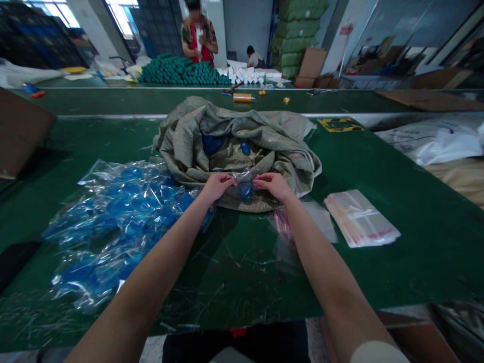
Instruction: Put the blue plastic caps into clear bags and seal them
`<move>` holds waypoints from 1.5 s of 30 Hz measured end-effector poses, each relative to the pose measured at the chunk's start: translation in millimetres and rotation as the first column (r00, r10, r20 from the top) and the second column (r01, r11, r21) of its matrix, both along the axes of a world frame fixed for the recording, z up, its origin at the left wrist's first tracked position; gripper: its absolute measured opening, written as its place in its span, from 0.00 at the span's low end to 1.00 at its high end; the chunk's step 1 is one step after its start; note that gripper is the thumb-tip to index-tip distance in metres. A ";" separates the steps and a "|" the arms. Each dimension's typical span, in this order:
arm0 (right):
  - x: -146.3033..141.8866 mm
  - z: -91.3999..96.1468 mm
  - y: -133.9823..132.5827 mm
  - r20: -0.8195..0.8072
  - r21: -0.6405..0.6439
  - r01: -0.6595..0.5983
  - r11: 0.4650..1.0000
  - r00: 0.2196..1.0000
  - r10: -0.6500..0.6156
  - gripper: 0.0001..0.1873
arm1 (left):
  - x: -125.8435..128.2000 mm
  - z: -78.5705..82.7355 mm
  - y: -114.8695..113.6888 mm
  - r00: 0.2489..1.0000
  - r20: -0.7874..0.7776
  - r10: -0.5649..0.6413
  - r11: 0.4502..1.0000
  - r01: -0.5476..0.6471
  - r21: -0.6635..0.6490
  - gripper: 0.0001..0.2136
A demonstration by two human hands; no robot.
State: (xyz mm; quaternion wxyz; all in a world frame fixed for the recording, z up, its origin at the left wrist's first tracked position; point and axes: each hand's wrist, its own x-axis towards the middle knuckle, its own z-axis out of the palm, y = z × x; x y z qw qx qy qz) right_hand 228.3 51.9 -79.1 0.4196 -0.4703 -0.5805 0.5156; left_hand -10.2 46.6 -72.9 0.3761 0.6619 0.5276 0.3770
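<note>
Between my two hands hangs a small clear plastic bag (245, 190) with a blue item inside. My left hand (220, 185) pinches its left upper corner and my right hand (275, 185) pinches the right one. Behind it lies a grey-green woven sack (181, 136), its mouth rolled open, with a few blue pieces (245, 148) inside. Left of my left hand is a heap of clear bags holding blue items (132, 201). Near my right forearm lie loose flat clear bags (317, 222), partly hidden by the arm.
A bundle of flat clear bags (361, 218) lies to the right on the green table (423, 252). Cardboard (22, 131) stands at the left. Behind are an orange tape roll (244, 98), green rolls (181, 69), a person in a red apron (199, 38) and another person (255, 58).
</note>
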 end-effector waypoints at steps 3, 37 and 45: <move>-0.6 0.8 -1.0 0.063 0.038 -0.005 0.999 0.998 0.002 0.06 | -1.5 1.3 0.5 1.000 -0.010 0.001 1.000 -0.001 0.003 0.11; -18.0 14.6 -7.1 -0.281 0.001 0.056 0.998 0.958 -0.054 0.15 | 1.2 19.6 -10.8 0.971 0.234 -0.057 0.998 0.058 0.004 0.18; -14.5 12.1 -4.5 -0.274 0.045 0.041 0.998 0.961 -0.027 0.13 | -0.6 19.9 -11.2 0.963 0.269 -0.016 0.999 0.023 -0.025 0.17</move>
